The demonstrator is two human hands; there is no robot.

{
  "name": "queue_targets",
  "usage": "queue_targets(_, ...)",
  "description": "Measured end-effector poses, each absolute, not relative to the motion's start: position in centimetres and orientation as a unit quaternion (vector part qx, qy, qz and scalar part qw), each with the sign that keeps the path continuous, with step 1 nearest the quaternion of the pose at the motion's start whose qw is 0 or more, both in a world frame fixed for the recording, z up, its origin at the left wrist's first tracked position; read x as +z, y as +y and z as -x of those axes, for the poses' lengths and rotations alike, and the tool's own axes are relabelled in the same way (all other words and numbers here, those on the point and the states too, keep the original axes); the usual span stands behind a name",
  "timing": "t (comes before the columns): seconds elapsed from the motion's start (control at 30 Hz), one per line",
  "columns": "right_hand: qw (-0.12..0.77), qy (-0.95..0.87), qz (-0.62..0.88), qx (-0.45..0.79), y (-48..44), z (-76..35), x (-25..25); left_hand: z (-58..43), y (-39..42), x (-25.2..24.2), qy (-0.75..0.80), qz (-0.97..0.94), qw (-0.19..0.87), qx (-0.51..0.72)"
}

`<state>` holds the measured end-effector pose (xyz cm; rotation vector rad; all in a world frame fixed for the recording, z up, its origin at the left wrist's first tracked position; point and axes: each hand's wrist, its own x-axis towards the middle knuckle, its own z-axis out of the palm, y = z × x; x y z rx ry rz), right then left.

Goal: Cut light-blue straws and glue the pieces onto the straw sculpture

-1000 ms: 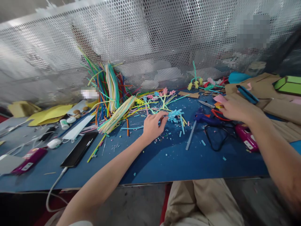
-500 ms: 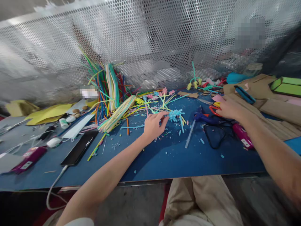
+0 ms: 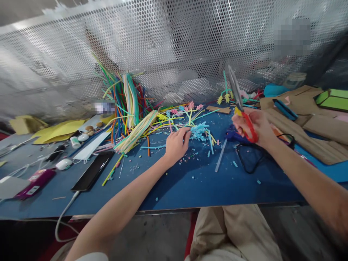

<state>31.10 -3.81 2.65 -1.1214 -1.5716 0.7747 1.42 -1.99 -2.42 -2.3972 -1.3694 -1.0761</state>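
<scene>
My left hand (image 3: 177,144) is closed on a light-blue fuzzy pipe-cleaner flower (image 3: 199,131), holding it just above the table; its fingertips are partly hidden. In my right hand (image 3: 254,127) is a pair of scissors (image 3: 239,96) with red and yellow handles, raised off the table with the blades pointing up and away. Beneath the right hand lies a dark-blue glue gun (image 3: 232,134) with a clear glue stick (image 3: 221,156) beside it. Small blue and pink clippings are scattered around the left hand.
A big bundle of coloured pipe cleaners (image 3: 130,105) stands left of centre against a perforated metal screen (image 3: 190,43). Finished pink flowers (image 3: 191,106) lie behind the left hand. A phone (image 3: 92,170) and a purple power strip (image 3: 35,184) lie left, brown paper (image 3: 312,127) right.
My right hand has picked the scissors up off the table and swung them upward and slightly left. My left hand stays almost in place with the blue flower.
</scene>
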Motion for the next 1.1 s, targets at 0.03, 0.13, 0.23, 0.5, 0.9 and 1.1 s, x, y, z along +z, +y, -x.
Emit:
queue_targets(0.03,0.500,-0.656,0.452,0.340,-3.9,-30.5,1.9,-1.4,-2.0,-2.4,-0.464,0.802,0.091,-0.366)
queue_targets(0.13,0.473,-0.680,0.433,0.355,-3.6,-29.3,-0.5,-1.2,-2.0,-2.2,-0.470,0.791,0.089,-0.380)
queue_targets(0.23,0.473,-0.681,0.442,0.343,-3.4,-28.8,-2.2,-1.1,-2.0,-2.0,-0.470,0.786,0.079,-0.394)
queue_targets(0.5,0.453,-0.758,0.455,0.120,-4.4,-29.2,-1.6,-0.8,-2.3,-1.5,-0.458,0.775,0.080,-0.427)
queue_targets(0.9,0.439,-0.792,0.420,0.053,-3.4,-30.2,-1.7,-1.3,-3.3,-1.1,-0.413,0.785,0.103,-0.450)
queue_targets(1.1,0.421,-0.806,0.416,-0.021,-3.5,-30.0,-1.7,-1.5,-3.6,-1.3,-0.411,0.794,0.092,-0.440)
